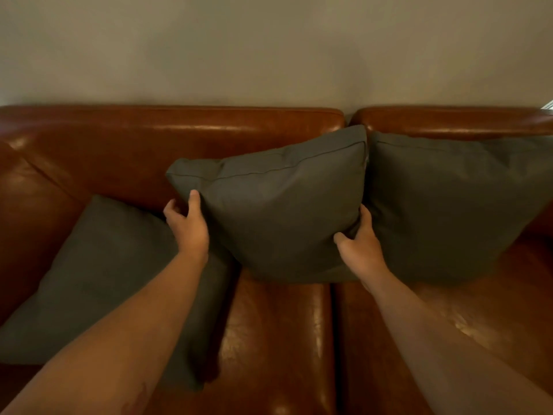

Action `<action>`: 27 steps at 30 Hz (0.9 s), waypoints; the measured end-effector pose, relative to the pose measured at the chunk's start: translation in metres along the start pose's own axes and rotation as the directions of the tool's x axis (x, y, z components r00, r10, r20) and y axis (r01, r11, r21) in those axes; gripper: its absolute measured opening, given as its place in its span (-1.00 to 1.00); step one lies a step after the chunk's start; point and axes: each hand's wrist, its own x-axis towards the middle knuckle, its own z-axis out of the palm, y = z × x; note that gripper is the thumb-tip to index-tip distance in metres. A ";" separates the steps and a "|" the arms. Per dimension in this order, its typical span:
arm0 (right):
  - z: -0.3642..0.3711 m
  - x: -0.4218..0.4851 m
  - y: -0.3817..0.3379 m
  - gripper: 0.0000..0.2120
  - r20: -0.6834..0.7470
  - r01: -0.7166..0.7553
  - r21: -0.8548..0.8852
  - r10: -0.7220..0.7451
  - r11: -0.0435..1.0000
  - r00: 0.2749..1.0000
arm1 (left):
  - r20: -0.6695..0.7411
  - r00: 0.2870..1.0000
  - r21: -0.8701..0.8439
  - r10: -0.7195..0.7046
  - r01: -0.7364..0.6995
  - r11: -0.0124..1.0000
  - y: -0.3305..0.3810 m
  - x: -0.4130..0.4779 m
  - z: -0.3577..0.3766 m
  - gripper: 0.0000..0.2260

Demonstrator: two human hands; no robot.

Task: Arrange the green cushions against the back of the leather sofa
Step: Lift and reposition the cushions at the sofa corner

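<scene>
Three dark green cushions are on the brown leather sofa. The middle cushion stands upright, tilted, against the sofa back at the gap between the two back sections. My left hand grips its left edge and my right hand grips its lower right edge. The right cushion leans upright against the back, touching the middle one. The left cushion lies flat on the seat, partly under my left forearm.
The sofa's left armrest rises beside the flat cushion. Bare seat leather shows in front of the middle cushion. A plain wall stands behind the sofa.
</scene>
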 end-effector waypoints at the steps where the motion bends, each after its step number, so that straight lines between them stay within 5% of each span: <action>1: 0.001 0.000 0.001 -0.20 -0.011 -0.004 0.000 0.004 1.000 1.000 | 0.072 0.993 -0.091 -0.099 0.105 0.990 0.000 0.004 0.001 -0.23; 4: 0.005 0.003 0.001 -0.22 -0.020 -0.020 0.018 0.020 1.000 1.000 | 0.270 0.947 -0.166 -0.172 0.221 0.961 0.009 0.006 0.000 -0.15; 11: -0.004 0.011 0.008 -0.32 0.065 -0.252 0.395 0.247 0.883 0.967 | 0.349 0.924 -0.119 0.157 -0.122 0.985 0.036 -0.019 0.006 -0.63; 17: -0.007 0.040 0.008 -0.26 0.149 -0.327 0.362 0.292 0.873 0.945 | 0.362 0.912 0.117 0.190 -0.247 0.962 0.005 -0.008 0.002 -0.39; 23: -0.009 0.037 0.021 -0.30 0.134 -0.355 0.350 0.329 0.867 0.935 | 0.513 0.858 0.153 0.010 -0.103 0.983 -0.007 0.006 0.008 -0.07; 27: 0.000 0.042 0.017 -0.40 0.183 -0.331 0.358 0.282 0.873 0.942 | 0.535 0.845 0.131 -0.019 -0.060 0.990 -0.012 0.007 0.007 -0.12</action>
